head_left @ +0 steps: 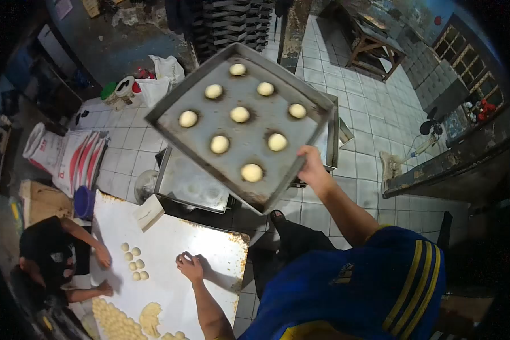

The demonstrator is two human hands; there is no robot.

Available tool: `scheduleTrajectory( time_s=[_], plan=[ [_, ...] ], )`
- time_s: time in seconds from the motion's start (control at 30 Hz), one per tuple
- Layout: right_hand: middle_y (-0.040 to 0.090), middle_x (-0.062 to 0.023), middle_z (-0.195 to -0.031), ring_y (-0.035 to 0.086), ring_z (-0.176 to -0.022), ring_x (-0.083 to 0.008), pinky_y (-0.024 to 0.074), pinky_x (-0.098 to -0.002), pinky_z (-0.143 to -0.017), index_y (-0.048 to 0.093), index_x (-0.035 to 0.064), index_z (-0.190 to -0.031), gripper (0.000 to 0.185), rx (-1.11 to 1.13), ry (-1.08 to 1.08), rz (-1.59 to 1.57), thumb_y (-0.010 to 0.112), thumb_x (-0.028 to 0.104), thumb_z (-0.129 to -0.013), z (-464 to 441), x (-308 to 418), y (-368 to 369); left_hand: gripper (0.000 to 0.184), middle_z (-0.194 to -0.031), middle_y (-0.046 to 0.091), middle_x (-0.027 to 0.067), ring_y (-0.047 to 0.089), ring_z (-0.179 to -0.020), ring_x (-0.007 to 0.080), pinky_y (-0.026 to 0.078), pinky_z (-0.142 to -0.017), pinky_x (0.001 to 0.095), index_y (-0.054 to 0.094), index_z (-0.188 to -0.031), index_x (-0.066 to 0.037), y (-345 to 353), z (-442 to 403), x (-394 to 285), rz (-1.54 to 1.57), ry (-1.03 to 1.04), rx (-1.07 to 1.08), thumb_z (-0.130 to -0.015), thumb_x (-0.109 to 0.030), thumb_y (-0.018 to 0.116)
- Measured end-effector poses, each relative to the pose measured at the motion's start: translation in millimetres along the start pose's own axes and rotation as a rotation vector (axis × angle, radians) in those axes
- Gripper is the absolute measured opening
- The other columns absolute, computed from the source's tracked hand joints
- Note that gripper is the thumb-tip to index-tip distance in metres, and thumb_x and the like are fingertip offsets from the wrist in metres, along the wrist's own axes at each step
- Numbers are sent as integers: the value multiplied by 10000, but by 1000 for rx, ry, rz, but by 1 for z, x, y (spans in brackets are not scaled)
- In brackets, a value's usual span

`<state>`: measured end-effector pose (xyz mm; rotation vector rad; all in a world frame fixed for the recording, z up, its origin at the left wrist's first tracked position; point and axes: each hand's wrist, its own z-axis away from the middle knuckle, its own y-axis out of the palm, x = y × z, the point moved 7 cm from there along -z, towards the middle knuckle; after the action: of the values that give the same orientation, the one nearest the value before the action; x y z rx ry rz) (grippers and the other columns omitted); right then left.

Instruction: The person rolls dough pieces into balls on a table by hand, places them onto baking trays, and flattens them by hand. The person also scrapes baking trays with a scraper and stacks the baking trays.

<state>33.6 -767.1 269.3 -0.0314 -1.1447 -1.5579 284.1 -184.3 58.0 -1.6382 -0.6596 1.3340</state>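
A square metal baking tray (192,141) with several pale round dough balls spaced across it is held up, tilted, above the table's far edge. My right hand (313,165) grips its right-hand rim, with the fingers partly hidden by the metal. On the white table (170,238), my left hand (190,267) is at the surface with loosely bent fingers apart, and nothing visible in them. Left of it lies a small group of dough balls (133,262). Nearer the front are a flat piece of dough (150,319) and a large mass of dough balls (116,321).
Another metal tray (190,178) sits below the raised one. A co-worker (48,260) has both hands at the table's left edge. A cardboard piece (148,213) lies at the far edge. Sacks (68,158) and a blue bucket (84,202) stand left. Dark stacked racks (232,25) stand behind.
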Motion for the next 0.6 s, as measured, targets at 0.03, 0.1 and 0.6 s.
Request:
scheduleTrajectory(
  time_s=[0.03,0.1,0.6],
  plan=[
    [693,-140,-1186,689,-1143,-383,578,-581,-1066,618,34,-1269,505,-51,-19,1,606,103,-769,15,16,-25,620,-1528,505,289,537,-1330,519,483,-1112,609,594,-1487,-61,-3,5,-9,82,3,36,-938,-326,706],
    [689,-134,-1164,693,-1131,-378,587,-560,-1049,618,26,-1246,490,-109,-23,12,611,100,-762,18,45,-72,652,-1491,529,295,543,-1309,526,483,-1116,596,578,-1518,-28,-14,32,-41,88,-11,13,-927,-268,711],
    [379,-36,-619,270,-432,-238,476,-399,-629,456,109,-908,208,-480,-124,50,620,138,-783,-139,107,-273,616,-1422,551,276,534,-1339,486,438,-1162,562,558,-1508,9,14,192,-166,107,-185,-26,-946,-191,711]
  ],
)
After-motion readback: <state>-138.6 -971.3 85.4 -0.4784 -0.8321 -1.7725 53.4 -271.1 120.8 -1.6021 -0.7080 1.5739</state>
